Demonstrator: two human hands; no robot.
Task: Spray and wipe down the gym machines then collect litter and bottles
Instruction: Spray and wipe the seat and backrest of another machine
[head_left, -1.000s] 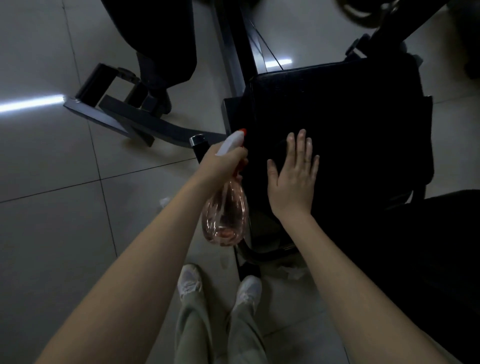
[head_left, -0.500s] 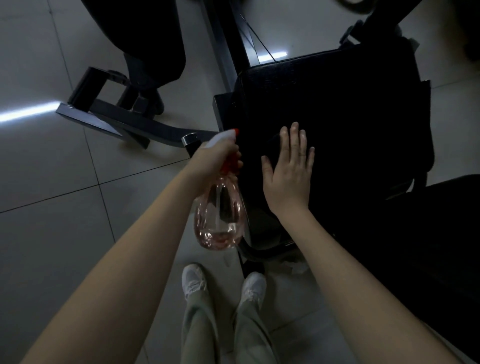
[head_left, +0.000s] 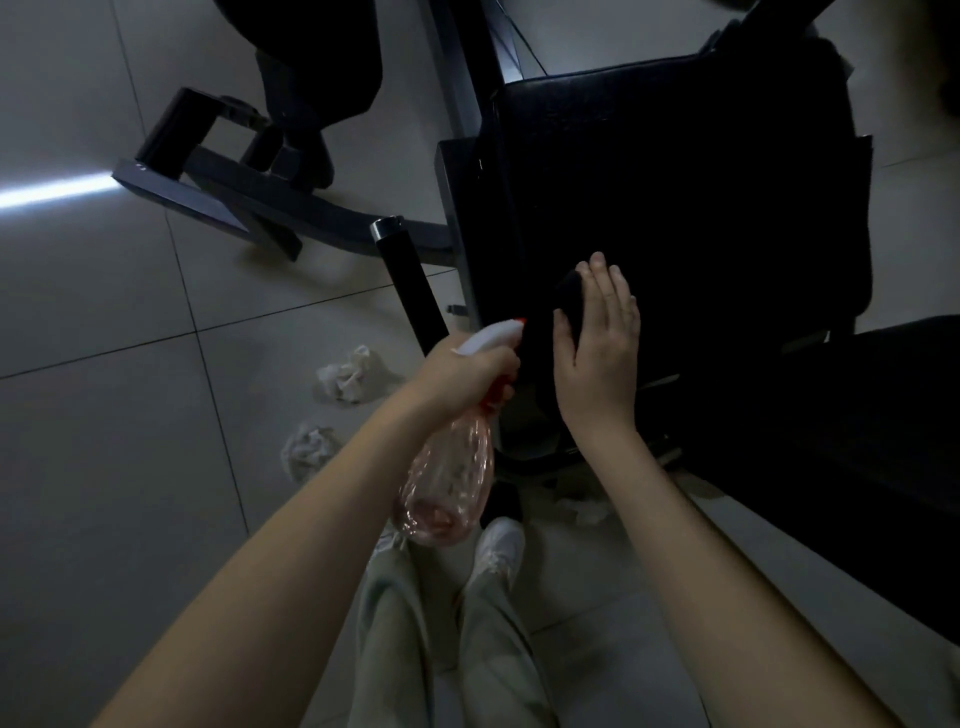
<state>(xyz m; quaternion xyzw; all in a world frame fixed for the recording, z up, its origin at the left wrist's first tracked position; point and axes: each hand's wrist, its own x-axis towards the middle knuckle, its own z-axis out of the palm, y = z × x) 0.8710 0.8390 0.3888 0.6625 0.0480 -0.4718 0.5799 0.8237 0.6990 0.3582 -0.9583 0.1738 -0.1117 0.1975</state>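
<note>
My left hand (head_left: 470, 371) grips a clear pink spray bottle (head_left: 447, 478) by its white and red trigger head, the nozzle pointing at the black padded seat (head_left: 701, 197) of a gym machine. My right hand (head_left: 597, 353) lies flat, fingers straight, on the seat's near left part. It presses a dark cloth (head_left: 566, 299), which shows only at the fingertips. Crumpled white tissues (head_left: 345, 376) lie on the tiled floor left of the seat, with another wad (head_left: 306, 449) nearer me and more litter (head_left: 587, 512) under the seat's front.
A black handle bar (head_left: 410, 291) with a chrome cap rises just left of the seat. The machine's dark steel base frame (head_left: 218, 187) spreads across the floor at upper left. A second black pad (head_left: 857, 441) sits at the right. My white shoes (head_left: 496, 551) stand below.
My left hand with the bottle has dropped lower and nearer me. My right hand has slid back toward the seat's near edge. The tissues on the floor have come into sight.
</note>
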